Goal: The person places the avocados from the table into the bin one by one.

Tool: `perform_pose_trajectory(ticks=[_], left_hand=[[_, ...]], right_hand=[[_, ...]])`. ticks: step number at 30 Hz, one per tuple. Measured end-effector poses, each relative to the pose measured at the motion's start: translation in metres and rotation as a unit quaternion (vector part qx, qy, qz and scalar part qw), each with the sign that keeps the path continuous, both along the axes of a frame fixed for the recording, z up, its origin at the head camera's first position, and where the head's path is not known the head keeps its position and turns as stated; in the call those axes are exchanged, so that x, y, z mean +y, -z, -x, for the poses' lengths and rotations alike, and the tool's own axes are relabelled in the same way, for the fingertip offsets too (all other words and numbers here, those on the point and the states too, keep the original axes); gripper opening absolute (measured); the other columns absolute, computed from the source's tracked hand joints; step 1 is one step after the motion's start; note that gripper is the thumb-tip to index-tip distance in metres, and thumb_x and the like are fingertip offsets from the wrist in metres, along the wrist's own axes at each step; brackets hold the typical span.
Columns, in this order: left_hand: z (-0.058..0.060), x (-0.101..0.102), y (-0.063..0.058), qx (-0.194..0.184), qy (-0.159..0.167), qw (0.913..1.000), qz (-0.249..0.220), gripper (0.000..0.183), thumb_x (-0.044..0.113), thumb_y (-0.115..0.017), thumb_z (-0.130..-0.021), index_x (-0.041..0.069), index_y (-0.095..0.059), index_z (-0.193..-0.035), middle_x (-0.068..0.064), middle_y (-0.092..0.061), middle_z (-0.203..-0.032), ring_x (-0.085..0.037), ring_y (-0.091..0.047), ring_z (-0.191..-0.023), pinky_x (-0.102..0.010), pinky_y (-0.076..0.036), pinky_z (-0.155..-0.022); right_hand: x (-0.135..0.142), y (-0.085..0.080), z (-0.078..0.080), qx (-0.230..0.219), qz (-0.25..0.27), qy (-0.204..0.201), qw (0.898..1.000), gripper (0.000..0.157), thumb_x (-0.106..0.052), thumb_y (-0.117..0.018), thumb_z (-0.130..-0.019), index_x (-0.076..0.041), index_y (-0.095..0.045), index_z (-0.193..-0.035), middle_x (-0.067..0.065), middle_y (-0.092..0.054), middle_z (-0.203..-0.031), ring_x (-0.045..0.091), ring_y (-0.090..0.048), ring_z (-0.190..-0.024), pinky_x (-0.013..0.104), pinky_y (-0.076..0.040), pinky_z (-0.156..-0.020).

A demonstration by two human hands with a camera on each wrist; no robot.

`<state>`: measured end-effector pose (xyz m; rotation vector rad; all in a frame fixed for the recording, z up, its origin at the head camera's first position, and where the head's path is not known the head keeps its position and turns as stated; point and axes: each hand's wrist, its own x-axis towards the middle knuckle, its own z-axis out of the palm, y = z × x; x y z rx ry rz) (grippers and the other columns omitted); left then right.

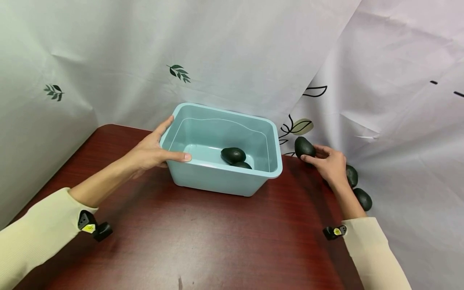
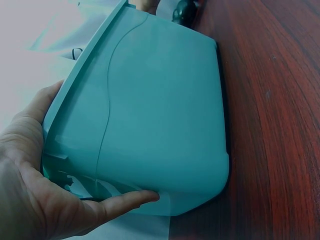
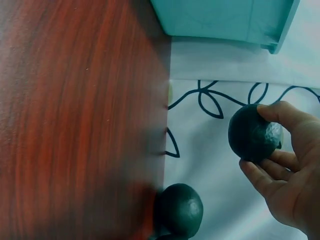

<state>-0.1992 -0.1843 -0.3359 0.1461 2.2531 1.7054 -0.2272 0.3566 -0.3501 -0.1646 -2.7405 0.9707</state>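
A light blue plastic bin (image 1: 217, 177) stands at the back of the table, with two dark green avocados (image 1: 233, 155) lying on its floor. My left hand (image 1: 150, 152) grips the bin's left end, its thumb over the front rim; in the left wrist view the fingers (image 2: 125, 204) spread along the bin's outside. To the right of the bin, my right hand (image 1: 328, 163) holds an avocado (image 1: 303, 147) raised above the table, pinched between thumb and fingers. The same avocado (image 3: 254, 133) shows clear of the table in the right wrist view.
More avocados (image 1: 363, 199) rest at the table's right edge, partly behind the right forearm. The reddish-brown wooden table (image 1: 217, 237) meets a white leaf-printed cloth (image 1: 232, 52) at the back and sides. Each sleeve cuff carries a small black camera (image 1: 95, 226).
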Motion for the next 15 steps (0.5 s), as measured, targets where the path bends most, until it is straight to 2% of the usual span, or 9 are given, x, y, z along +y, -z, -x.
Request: perform_pose_trajectory(ticks=[7,15], left_hand=[[0.0,0.0,0.0,0.0,0.001,1.0,0.001,0.138,0.033,-0.097,-0.091,0.053,0.008,-0.178,-0.012,-0.024,-0.185,-0.041,-0.043,-0.157,-0.059,-0.061,-0.109],[0.0,0.0,0.0,-0.001,0.001,1.0,0.003,0.138,0.033,-0.097,-0.091,0.054,0.009,-0.178,-0.013,-0.023,-0.185,-0.042,-0.043,-0.157,-0.06,-0.061,-0.109]], right_hand=[[-0.006,-0.006,0.005,0.011,0.003,-0.014,1.0,0.075,-0.046,-0.094,-0.092,-0.009,-0.071,-0.153,0.017,-0.078,-0.144,0.036,-0.076,-0.133,0.023,-0.052,-0.104],[-0.014,-0.016,0.008,0.012,0.009,-0.028,1.0,0.077,-0.045,-0.095,-0.092,-0.008,-0.069,-0.155,0.018,-0.076,-0.147,0.037,-0.076,-0.134,0.013,-0.047,-0.095]])
